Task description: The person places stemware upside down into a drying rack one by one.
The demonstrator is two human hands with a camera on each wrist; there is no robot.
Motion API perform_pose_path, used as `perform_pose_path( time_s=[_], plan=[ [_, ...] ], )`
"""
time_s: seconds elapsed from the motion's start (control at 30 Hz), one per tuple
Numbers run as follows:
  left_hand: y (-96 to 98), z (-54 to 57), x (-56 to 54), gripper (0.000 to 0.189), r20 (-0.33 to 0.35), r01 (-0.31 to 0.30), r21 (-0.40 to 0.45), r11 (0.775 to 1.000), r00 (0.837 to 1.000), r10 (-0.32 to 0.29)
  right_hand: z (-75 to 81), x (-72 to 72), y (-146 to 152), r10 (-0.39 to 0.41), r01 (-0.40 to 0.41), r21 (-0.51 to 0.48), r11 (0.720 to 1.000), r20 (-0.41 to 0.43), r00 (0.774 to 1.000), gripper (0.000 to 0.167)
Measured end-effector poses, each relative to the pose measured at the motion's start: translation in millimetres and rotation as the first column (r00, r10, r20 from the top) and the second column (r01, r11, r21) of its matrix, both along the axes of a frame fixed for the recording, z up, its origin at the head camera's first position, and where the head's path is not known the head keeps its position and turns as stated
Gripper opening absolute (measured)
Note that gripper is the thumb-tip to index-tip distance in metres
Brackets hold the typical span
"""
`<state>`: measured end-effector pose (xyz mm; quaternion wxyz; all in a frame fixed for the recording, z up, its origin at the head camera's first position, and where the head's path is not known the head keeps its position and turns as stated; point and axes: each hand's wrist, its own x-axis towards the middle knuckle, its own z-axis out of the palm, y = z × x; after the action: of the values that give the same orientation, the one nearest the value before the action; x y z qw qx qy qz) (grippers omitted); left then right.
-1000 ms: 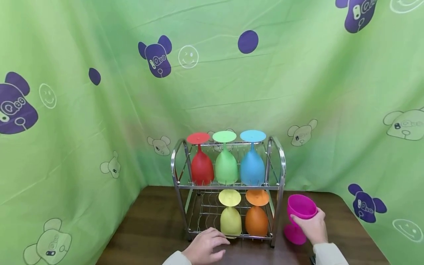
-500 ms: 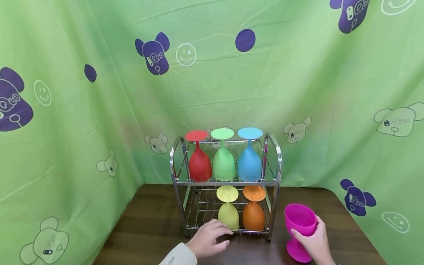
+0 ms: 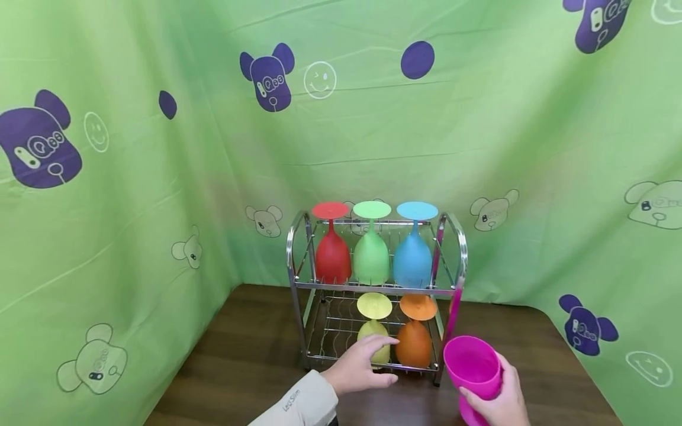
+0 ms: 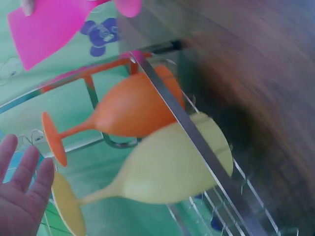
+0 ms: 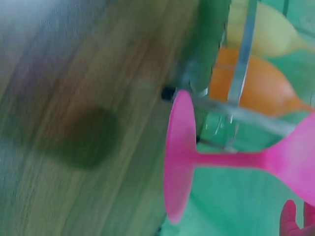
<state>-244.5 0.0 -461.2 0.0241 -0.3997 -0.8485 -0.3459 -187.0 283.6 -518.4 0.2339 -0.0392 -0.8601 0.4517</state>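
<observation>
A magenta wine goblet (image 3: 471, 364) is upright in my right hand (image 3: 503, 393), thumb on the near side of the bowl and fingers round the far side. Its foot (image 5: 179, 162) hangs above the table in the right wrist view. My left hand (image 3: 362, 367) holds nothing, fingers spread, before the lower tier of a two-tier metal rack (image 3: 378, 289). It partly covers an upside-down yellow goblet (image 3: 375, 337); in the left wrist view the fingers lie near that goblet's foot (image 4: 68, 204). Beside the yellow one stands an upside-down orange goblet (image 3: 414, 346).
On the upper tier, upside-down red (image 3: 333, 257), green (image 3: 372, 257) and blue (image 3: 412, 257) goblets stand in a row. The rack is on a dark wooden table (image 3: 229, 355). A green printed curtain (image 3: 341, 136) hangs behind and at both sides.
My right hand has lifted the magenta goblet off the table and brought it nearer and left, towards the rack. The left hand has shifted slightly right, its fingers more spread.
</observation>
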Motion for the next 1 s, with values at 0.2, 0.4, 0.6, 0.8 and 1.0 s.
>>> perform_pose_path(
  time_s=[0.2, 0.4, 0.6, 0.8, 1.0],
  plan=[
    [9.5, -2.3, 1.1, 0.065, 0.130, 0.025, 0.055, 0.998, 0.991, -0.032, -2.8, 6.5, -25, 0.053, -0.037, 0.091, 0.995, -0.186, 0.981, 0.093],
    [16.9, -0.5, 1.7, 0.070, 0.114, 0.061, 0.086, 0.994, 0.991, -0.071, 0.7, 7.6, -40, 0.120, -0.072, 0.174, 0.982, -0.282, 0.952, 0.095],
    [22.6, 9.1, 8.6, 0.085, 0.032, 0.041, 0.083, 0.996, 0.999, -0.043, 1.8, 6.1, -48, 0.222, -0.109, 0.281, 0.954, -0.410, 0.885, 0.091],
    [31.8, 15.7, 13.3, 0.092, 0.003, 0.048, 0.054, 0.997, 0.999, -0.048, 3.3, 0.1, -50, 0.302, -0.078, 0.393, 0.916, -0.549, 0.779, 0.088],
    [40.4, 13.5, 15.9, 0.094, 0.177, 0.047, 0.090, 0.995, 0.982, -0.062, 9.3, 1.2, -49, 0.320, -0.004, 0.478, 0.878, -0.581, 0.749, 0.082]
  ],
)
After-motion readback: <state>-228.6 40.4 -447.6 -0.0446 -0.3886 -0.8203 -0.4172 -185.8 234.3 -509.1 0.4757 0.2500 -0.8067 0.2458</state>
